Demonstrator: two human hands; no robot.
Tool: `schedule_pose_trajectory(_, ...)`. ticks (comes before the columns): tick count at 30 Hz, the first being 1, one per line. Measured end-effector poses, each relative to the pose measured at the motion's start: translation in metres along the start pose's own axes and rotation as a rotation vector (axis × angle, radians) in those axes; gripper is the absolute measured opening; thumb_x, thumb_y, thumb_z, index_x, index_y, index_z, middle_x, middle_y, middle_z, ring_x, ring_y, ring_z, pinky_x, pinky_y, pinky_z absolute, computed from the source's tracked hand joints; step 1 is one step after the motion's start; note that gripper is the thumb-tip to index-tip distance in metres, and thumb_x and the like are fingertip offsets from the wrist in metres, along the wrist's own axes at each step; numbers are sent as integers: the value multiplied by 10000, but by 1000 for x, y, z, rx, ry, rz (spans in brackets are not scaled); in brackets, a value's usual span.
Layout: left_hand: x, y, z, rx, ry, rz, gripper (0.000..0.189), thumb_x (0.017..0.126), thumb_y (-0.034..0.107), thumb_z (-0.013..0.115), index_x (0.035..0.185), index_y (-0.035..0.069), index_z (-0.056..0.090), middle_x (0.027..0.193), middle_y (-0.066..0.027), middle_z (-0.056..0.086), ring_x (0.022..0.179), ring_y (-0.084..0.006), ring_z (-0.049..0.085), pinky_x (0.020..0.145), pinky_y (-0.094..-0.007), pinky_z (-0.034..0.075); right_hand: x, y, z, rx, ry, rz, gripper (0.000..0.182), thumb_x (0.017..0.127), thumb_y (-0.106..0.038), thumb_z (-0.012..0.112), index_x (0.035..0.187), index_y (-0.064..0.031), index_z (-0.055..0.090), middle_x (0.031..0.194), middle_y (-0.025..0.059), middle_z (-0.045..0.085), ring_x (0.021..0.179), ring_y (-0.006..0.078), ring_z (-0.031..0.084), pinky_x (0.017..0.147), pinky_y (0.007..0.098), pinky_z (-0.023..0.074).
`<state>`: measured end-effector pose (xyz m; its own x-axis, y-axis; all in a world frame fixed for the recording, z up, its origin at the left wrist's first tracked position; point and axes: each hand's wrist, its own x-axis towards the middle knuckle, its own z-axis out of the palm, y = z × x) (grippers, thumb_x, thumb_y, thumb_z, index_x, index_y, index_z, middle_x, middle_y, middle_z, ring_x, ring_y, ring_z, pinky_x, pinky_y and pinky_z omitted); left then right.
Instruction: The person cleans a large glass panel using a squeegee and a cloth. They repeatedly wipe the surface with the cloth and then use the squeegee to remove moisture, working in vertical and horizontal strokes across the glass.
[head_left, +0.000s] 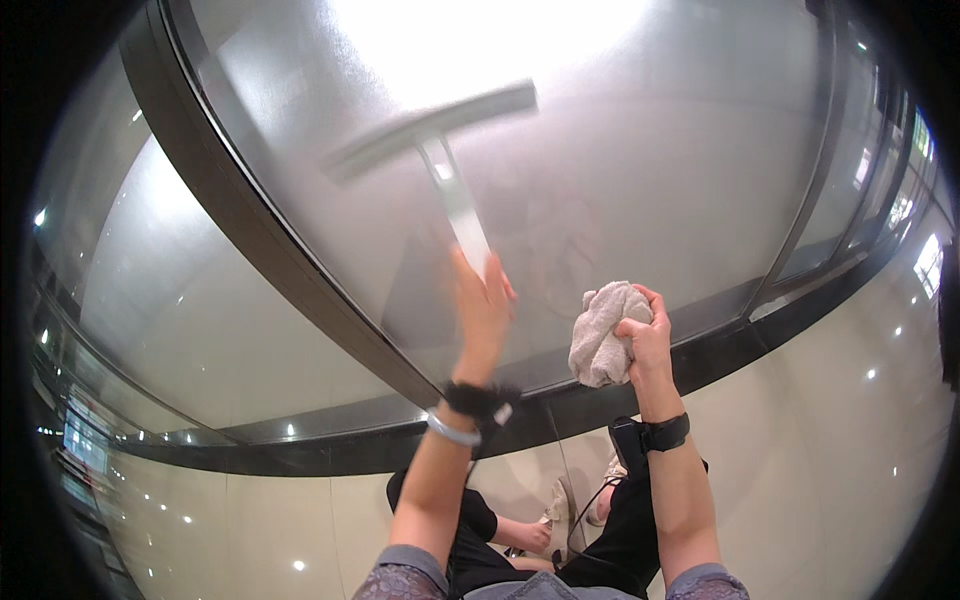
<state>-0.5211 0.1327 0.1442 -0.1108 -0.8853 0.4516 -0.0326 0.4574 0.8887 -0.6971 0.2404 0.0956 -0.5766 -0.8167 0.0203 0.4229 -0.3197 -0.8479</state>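
My left hand (481, 315) grips the pale handle of a window squeegee (471, 232). Its long grey head (442, 127) lies slantwise over a large frosted-looking glass panel (637, 195), the right end higher; motion blurs the head and hand. Whether the blade touches the glass cannot be told. In my right hand (649, 337) is a bunched beige terry cloth (609, 334), held in front of the panel's lower part. A black band and a pale bracelet are on my left wrist, and a black strapped device (651, 435) is on my right.
A dark metal upright (285, 240) divides this panel from another glass panel (187, 315) at left. Black baseboard (525, 427) runs below the glass. Glossy beige floor tiles (810, 435) reflect lights. A thin black cable (581, 517) hangs by my legs.
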Motion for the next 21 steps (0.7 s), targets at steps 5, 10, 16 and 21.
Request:
schedule_pose_trajectory(5,-100,-85,31,44,-131,-297,271,1025,255,446,1169,64,318,705,-29,520,525,-103,534,335,-243,404,10,11,-11,-12,8,-27,636,591,149,470,1203,-24,465,1095,161,572,1003,302,623,852,431,573)
schedule_pose_trajectory(10,-49,-36,46,-224,-114,-91,261,1035,270,437,1174,75,333,720,-35,498,511,-120,530,366,-250,418,7,15,-4,38,16,-4,631,592,155,514,1193,-39,506,1053,123,582,961,246,614,824,378,555)
schedule_pose_trajectory(16,31,68,55,-267,-20,21,300,1024,289,478,1093,14,381,668,-51,531,488,-142,532,451,-295,452,5,8,-6,32,-15,-6,663,601,142,476,1242,-24,439,1133,175,559,1047,304,614,882,431,566)
schedule_pose_trajectory(21,9,9,39,-82,-184,12,339,1014,359,479,1050,23,500,817,-53,630,693,-164,626,613,-303,499,3,15,-10,-65,32,-117,672,677,119,506,1302,-127,511,1225,166,478,1126,268,533,889,376,541)
